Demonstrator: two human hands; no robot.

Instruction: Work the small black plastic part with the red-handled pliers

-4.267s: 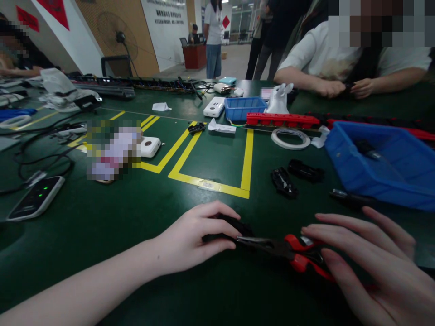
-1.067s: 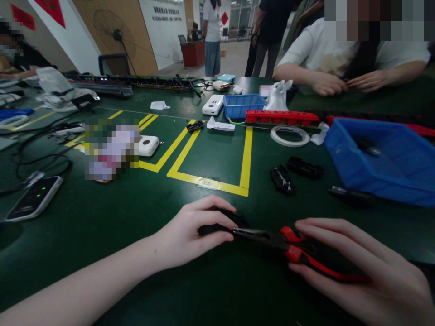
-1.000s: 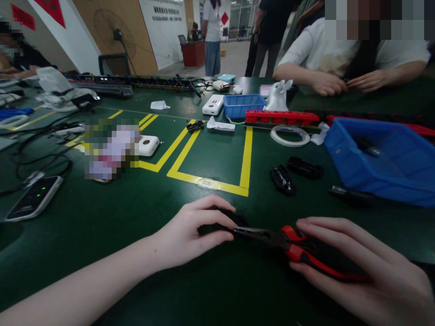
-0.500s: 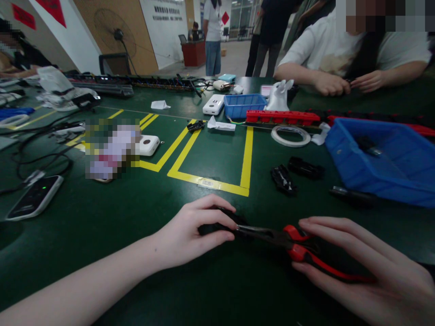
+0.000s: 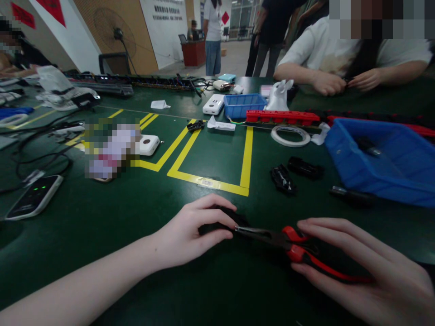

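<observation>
Pliers over green table, fan behind.

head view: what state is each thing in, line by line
red-handled pliers, held in the right grip, jaw opening unclear
dark part, held in the left grip, partly hidden
large blue bin, open-topped, dark items inside
small blue bin, open-topped
white tape roll, lying flat
black-faced device, green lights lit
</observation>
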